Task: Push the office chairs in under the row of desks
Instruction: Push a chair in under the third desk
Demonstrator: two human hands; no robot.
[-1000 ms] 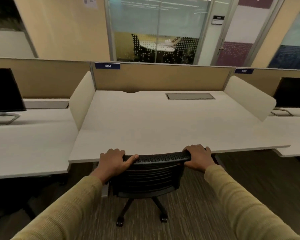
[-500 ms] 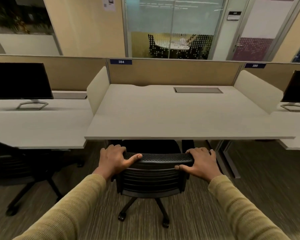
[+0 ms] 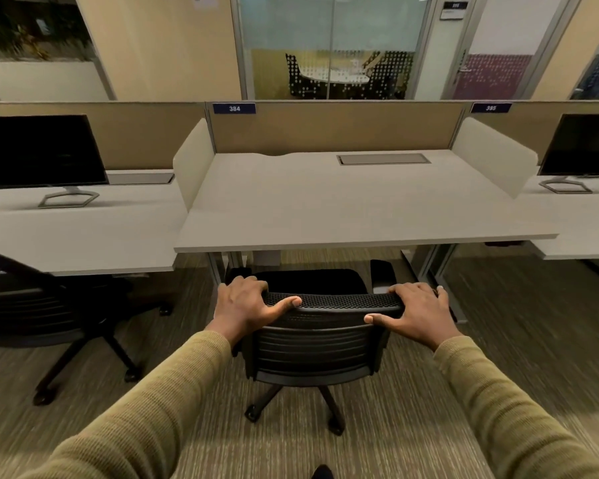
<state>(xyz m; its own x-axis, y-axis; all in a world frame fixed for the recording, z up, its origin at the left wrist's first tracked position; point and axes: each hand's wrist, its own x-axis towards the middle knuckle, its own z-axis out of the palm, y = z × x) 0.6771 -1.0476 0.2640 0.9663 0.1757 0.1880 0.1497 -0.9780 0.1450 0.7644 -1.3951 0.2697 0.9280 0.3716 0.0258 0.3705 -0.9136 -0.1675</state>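
Head view: left hand (image 3: 248, 304) and right hand (image 3: 419, 311) each curl over a top corner of the black office chair (image 3: 317, 337) backrest, thumbs on its rear face. Its seat sits just short of the middle desk's (image 3: 360, 216) front edge.

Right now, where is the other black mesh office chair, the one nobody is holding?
The second black mesh office chair stands at the head view's left edge, on the carpet before the left-hand desk, under the left black monitor.
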